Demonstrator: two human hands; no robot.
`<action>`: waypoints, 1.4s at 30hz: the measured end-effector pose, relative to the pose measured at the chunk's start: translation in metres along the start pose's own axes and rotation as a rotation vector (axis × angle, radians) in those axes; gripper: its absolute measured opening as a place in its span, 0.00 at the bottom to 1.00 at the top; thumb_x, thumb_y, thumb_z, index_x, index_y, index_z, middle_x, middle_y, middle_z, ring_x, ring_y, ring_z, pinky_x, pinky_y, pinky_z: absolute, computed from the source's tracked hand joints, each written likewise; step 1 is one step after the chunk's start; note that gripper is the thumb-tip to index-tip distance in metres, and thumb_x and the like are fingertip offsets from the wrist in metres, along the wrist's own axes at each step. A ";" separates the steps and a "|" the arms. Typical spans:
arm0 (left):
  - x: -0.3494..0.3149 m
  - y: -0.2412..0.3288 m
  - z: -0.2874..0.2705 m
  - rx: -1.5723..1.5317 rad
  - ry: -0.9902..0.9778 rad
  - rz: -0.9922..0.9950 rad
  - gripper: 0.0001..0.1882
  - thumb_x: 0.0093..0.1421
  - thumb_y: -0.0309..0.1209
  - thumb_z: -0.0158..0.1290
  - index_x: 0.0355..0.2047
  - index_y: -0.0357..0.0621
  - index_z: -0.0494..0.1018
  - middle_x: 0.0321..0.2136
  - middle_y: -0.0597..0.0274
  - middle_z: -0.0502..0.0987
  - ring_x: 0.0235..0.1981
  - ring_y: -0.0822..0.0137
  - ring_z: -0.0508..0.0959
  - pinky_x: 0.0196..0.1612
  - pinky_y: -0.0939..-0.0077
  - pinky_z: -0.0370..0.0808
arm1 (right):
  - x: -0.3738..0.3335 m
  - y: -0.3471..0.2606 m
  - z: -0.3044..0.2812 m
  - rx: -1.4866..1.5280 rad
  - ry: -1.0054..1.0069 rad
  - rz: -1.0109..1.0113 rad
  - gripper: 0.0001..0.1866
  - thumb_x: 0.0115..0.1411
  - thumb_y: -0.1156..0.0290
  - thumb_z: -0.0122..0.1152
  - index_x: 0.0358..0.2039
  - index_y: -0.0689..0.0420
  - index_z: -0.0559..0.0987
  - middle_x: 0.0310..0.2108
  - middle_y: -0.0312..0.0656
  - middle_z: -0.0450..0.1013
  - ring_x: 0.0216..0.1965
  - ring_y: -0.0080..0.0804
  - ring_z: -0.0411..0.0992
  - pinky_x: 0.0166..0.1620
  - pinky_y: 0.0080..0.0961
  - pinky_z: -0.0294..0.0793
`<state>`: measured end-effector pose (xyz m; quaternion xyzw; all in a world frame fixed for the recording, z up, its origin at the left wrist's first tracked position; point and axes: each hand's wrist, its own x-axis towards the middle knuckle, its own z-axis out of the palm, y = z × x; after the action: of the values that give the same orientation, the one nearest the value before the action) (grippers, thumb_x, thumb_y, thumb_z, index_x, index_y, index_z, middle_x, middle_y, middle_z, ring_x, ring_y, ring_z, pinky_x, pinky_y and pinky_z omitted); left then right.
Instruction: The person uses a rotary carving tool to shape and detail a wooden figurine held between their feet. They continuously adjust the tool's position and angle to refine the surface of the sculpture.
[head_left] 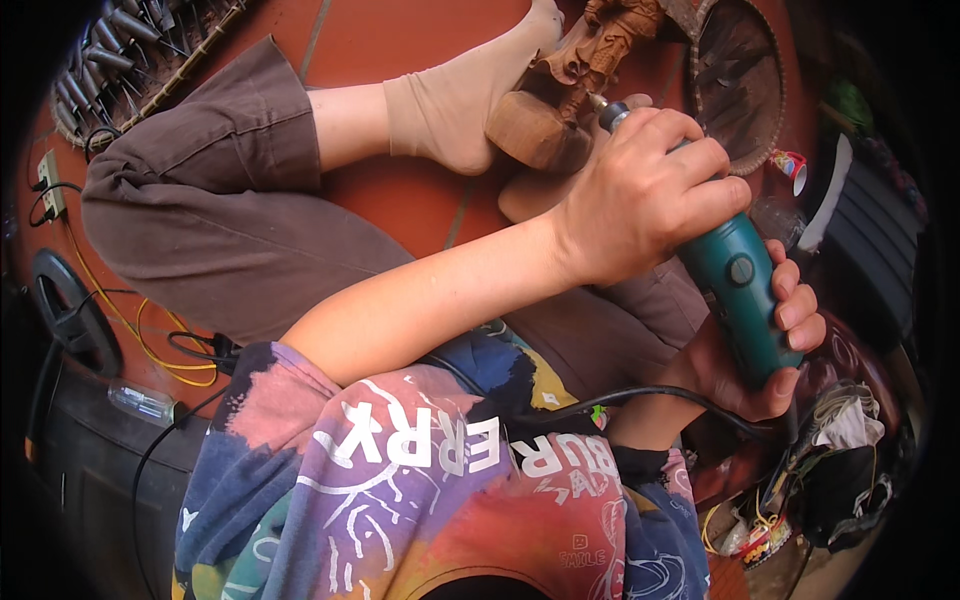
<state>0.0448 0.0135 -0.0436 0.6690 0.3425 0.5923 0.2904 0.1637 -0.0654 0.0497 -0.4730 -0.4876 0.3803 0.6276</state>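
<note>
My left hand reaches across my body and grips the front of a teal rotary tool. My right hand wraps around the tool's rear end, where a black cord leaves it. The tool's metal tip touches a brown wooden figure carving. The carving's rounded block base lies on the floor, pressed against my foot in a beige sock. My brown-trousered leg is folded across the left.
A woven tray of several chisels lies at the top left on the red tiled floor. A round woven basket sits top right. A power strip, yellow cable and clear bottle are at the left.
</note>
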 end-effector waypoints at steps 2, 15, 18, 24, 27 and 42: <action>0.000 -0.004 -0.001 0.012 -0.025 0.018 0.14 0.44 0.29 0.58 0.35 0.51 0.77 0.32 0.65 0.76 0.38 0.55 0.75 0.43 0.63 0.73 | -0.001 0.006 -0.002 0.000 -0.007 -0.023 0.15 0.50 0.56 0.62 0.34 0.48 0.71 0.38 0.35 0.68 0.51 0.39 0.65 0.68 0.52 0.47; -0.005 -0.019 -0.002 0.005 -0.068 0.042 0.14 0.44 0.30 0.59 0.35 0.53 0.77 0.33 0.68 0.77 0.38 0.57 0.76 0.42 0.64 0.74 | -0.007 0.019 0.005 -0.063 0.017 -0.038 0.15 0.50 0.56 0.60 0.34 0.49 0.71 0.36 0.34 0.67 0.49 0.38 0.64 0.67 0.51 0.50; -0.007 -0.023 -0.009 -0.005 -0.150 0.086 0.12 0.46 0.31 0.58 0.35 0.54 0.77 0.33 0.68 0.76 0.39 0.60 0.76 0.42 0.66 0.74 | -0.024 0.026 0.009 -0.081 0.065 -0.064 0.16 0.50 0.56 0.59 0.35 0.49 0.70 0.37 0.34 0.66 0.49 0.38 0.64 0.67 0.52 0.51; -0.015 -0.031 -0.024 -0.029 -0.336 0.194 0.10 0.49 0.33 0.56 0.34 0.55 0.77 0.33 0.71 0.75 0.40 0.64 0.75 0.45 0.68 0.72 | -0.060 0.039 0.023 -0.189 0.090 -0.122 0.18 0.53 0.53 0.53 0.39 0.52 0.69 0.41 0.39 0.67 0.55 0.45 0.66 0.65 0.62 0.55; -0.016 -0.032 -0.027 -0.011 -0.414 0.240 0.09 0.50 0.33 0.54 0.34 0.57 0.75 0.31 0.71 0.73 0.41 0.64 0.75 0.49 0.67 0.72 | -0.077 0.037 0.037 -0.213 0.287 0.001 0.18 0.52 0.54 0.60 0.37 0.52 0.69 0.41 0.43 0.70 0.55 0.55 0.67 0.63 0.62 0.59; -0.012 -0.039 -0.042 -0.019 -0.583 0.296 0.12 0.48 0.33 0.55 0.36 0.53 0.75 0.36 0.71 0.74 0.43 0.63 0.74 0.46 0.68 0.73 | -0.088 0.038 0.033 -0.203 0.096 0.033 0.18 0.55 0.57 0.53 0.42 0.54 0.69 0.51 0.48 0.67 0.64 0.72 0.55 0.63 0.69 0.55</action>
<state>-0.0019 0.0264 -0.0766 0.8502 0.1386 0.4147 0.2932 0.1101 -0.1304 -0.0065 -0.5596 -0.4853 0.3161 0.5928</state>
